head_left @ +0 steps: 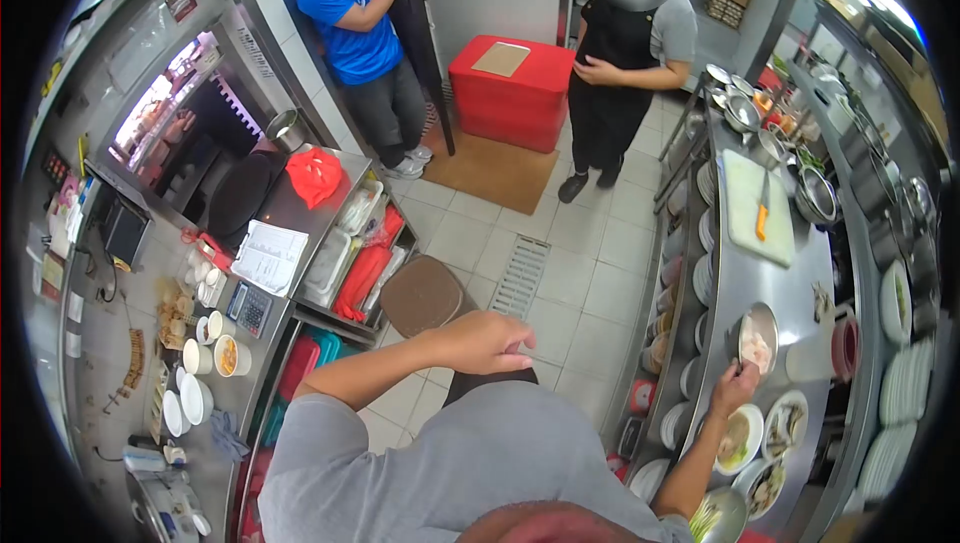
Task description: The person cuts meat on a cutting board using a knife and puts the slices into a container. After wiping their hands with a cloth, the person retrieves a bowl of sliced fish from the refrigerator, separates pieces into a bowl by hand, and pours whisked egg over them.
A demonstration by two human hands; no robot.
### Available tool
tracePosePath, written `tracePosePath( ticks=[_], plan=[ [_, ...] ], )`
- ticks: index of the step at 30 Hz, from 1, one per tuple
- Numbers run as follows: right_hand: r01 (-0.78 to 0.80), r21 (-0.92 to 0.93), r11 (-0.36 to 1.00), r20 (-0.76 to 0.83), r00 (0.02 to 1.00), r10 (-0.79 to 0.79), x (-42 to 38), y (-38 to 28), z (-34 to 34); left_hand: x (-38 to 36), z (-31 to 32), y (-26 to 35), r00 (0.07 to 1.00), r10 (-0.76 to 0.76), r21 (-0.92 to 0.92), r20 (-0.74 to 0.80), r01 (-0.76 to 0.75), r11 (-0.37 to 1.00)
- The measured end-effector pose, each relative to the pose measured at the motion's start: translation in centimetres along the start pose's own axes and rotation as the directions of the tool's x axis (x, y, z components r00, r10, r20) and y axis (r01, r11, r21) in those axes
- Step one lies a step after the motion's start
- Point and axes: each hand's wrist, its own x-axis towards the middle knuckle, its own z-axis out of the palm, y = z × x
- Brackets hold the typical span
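Note:
On the right, my right hand (738, 385) is closed on the rim of a metal bowl (765, 321) that holds pale pink pieces of food. The bowl is over the steel counter (800, 295). Just below that hand are a bowl of food with greens (736, 440) and more white bowls of food (785, 423). My left hand (490, 341) hangs in front of my body above the floor, fingers curled, with nothing visible in it.
A white cutting board (752, 205) bears an orange-handled knife (763, 221). Two people stand ahead beside a red box (510, 93). A brown stool (422, 295) is near my left arm. The left counter holds a calculator (250, 308) and cups (232, 356).

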Motion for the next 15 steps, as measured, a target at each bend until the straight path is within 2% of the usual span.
tracePosePath(
  ticks=[2, 5, 8, 11, 15],
  plan=[
    [0.022, -0.059, 0.998, -0.053, 0.998, -0.025, 2.8, 3.2, 3.7, 3.1, -2.1, -1.2, 1.000, -0.009, -0.005, -0.012, 0.009, 1.000],
    [-0.082, -0.149, 0.985, -0.005, 0.997, 0.082, 6.0, 7.3, 7.7, 7.3, -4.4, -4.2, 1.000, -0.011, 0.000, -0.005, 0.011, 1.000],
    [-0.057, -0.163, 0.985, -0.084, 0.995, 0.044, 8.2, 11.2, 11.6, 12.5, -7.5, -7.7, 0.997, 0.033, 0.034, -0.063, -0.031, 0.999],
    [-0.313, -0.215, 0.925, 0.035, 0.944, 0.327, 9.7, 13.3, 14.1, 16.9, -9.1, -9.3, 0.992, 0.058, 0.028, -0.110, -0.056, 0.998],
    [-0.301, -0.291, 0.908, 0.127, 0.928, 0.349, 10.6, 13.6, 15.1, 22.2, -8.6, -9.2, 0.995, 0.076, -0.012, -0.060, -0.077, 0.997]
  ],
)
